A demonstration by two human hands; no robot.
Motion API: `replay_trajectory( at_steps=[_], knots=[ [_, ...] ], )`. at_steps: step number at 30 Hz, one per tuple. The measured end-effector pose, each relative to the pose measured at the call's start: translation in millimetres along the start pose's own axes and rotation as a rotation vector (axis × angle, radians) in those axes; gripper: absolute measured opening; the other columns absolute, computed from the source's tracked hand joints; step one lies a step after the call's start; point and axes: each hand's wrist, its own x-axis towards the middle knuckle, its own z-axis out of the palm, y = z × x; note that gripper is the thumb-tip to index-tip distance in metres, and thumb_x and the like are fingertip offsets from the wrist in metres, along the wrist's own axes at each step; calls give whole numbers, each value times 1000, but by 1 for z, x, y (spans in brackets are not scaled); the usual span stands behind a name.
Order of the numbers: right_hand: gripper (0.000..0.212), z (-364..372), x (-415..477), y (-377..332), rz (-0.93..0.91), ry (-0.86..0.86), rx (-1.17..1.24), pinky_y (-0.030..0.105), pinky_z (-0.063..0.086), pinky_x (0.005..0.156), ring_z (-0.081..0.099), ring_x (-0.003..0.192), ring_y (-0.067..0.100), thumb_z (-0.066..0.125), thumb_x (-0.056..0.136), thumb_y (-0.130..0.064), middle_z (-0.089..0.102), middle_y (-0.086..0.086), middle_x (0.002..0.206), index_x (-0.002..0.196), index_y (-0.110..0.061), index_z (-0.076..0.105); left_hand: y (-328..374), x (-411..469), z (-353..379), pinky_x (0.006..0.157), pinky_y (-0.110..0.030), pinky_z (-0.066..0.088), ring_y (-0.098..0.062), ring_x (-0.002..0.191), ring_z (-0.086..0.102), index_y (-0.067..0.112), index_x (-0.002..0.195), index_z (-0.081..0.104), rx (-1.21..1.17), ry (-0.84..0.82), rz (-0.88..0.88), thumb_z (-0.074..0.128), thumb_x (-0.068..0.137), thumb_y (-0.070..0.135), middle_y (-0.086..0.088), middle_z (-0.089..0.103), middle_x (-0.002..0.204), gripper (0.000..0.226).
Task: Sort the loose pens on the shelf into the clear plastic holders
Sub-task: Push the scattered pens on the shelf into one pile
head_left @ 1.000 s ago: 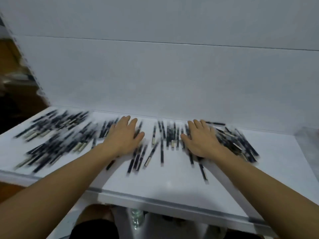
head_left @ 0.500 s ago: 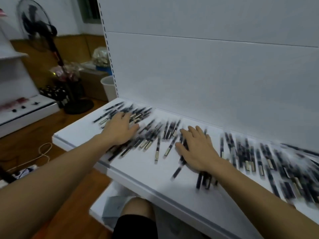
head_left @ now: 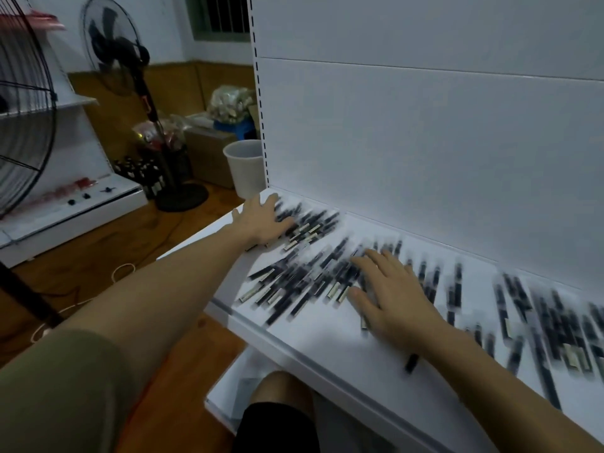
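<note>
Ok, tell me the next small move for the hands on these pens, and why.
Probably draw the left hand toward the right hand, raking the pens between them into one bundle. Both hands lie flat and open on pens scattered across the shelf, none gripped, and no holder is in view, so gathering seems to come before lifting.

Motion blur smeared the pens (head_left: 295, 289), so their labels could not be read. The right hand (head_left: 395, 299) covered several, the left hand (head_left: 261, 220) a few more. The right edge cut off the farthest pens, the left edge the nearer fan (head_left: 23, 132).
</note>
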Motion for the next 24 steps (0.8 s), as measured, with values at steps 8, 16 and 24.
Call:
replay_trajectory(
  at_steps=[8,16,24],
  knots=[
    [57,15,34,-66,-238,-40,-28,54,4,128,-3,159,18,29,108,-53,6,-3,172,160,-33,20,-13,-3,24,113,-59,21,-32,147,23,39,155,23,73,-52,170,30,98,64,-8,26,161,63],
    [57,47,66,-86,-344,-39,-76,64,5,121,11,155,26,26,107,-55,28,1,164,159,-32,28,-29,8,11,117,-59,19,-31,153,15,41,155,23,36,-23,146,42,93,72,-6,16,167,72],
    [33,38,64,-56,-292,55,-30,57,23,112,38,122,23,32,105,-51,45,0,120,123,-31,51,0,6,27,116,-62,20,-33,145,29,37,155,25,79,-46,151,27,92,77,-9,30,158,75]
  ],
)
